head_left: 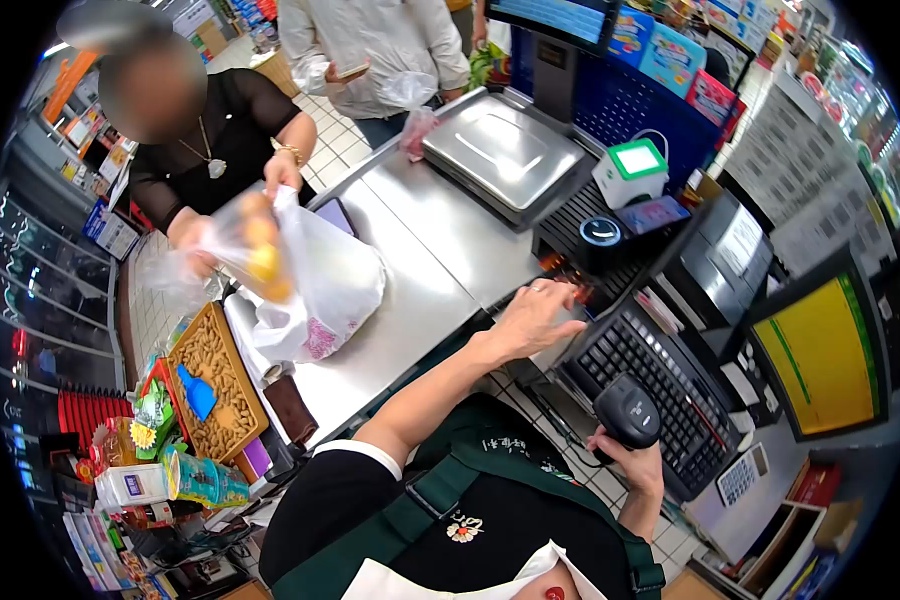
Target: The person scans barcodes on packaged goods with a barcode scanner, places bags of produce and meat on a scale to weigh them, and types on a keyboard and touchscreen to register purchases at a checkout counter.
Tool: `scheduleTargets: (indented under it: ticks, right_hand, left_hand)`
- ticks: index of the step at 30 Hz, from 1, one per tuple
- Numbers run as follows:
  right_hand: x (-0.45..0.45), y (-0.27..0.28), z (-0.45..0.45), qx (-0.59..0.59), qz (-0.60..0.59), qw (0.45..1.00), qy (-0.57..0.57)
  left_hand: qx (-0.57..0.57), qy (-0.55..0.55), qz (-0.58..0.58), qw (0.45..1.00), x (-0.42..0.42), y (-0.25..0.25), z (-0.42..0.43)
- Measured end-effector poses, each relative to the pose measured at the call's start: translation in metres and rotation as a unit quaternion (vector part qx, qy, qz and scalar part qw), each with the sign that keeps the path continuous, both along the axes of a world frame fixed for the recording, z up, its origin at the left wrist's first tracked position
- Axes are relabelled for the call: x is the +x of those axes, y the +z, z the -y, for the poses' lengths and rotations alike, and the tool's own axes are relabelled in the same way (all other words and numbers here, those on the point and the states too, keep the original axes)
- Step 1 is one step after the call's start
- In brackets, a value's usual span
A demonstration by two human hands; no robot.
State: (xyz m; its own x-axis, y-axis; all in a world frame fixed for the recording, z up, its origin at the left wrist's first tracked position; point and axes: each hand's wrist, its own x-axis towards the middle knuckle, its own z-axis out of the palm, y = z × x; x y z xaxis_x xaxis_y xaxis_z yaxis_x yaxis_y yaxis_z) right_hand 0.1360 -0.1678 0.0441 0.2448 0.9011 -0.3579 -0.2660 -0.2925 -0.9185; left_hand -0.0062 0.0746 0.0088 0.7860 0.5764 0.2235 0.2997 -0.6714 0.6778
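Note:
My left hand (532, 320) reaches over the counter's inner edge, palm down, with the thumb spread away from the fingers. Its fingertips are at a small blurred reddish-orange item (564, 272), beside a round black device with a blue-lit ring (600, 232). Whether the fingers touch that item, I cannot tell. Low on the right, my right hand (632, 462) is closed around the handle of a black barcode scanner (627, 410), whose head is over the edge of the keyboard (642, 375). Part of the right-hand grip is hidden behind the scanner.
Across the metal counter (410, 225), another person holds a clear bag of yellow-orange items (260, 250) at a white plastic bag (325, 285). A weighing scale (505, 150) stands at the back. A yellow-screened monitor (820, 345) is right; a tray of brown pieces (232, 390) is left.

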Motion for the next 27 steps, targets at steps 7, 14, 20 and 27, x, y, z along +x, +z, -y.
scheduleTargets:
  ticks: [7, 14, 20, 27]
  right_hand:
    - [-0.049, -0.007, -0.102, -0.006, -0.006, 1.0, 0.025]
    - [-0.073, 0.0, -0.171, -0.067, 0.068, 0.991, 0.09]
    - [-0.084, -0.013, -0.189, -0.128, 0.048, 0.99, 0.037]
    - [-0.087, -0.035, -0.195, -0.104, 0.003, 0.993, -0.053]
  left_hand:
    - [-0.003, 0.295, 0.146, 0.944, -0.064, -0.063, -0.17]
    - [-0.035, 0.532, 0.201, 0.822, -0.072, -0.083, -0.385]
    - [-0.167, 0.582, 0.024, 0.795, -0.07, -0.043, -0.478]
    - [-0.139, 0.61, 0.13, 0.769, -0.129, -0.096, -0.55]
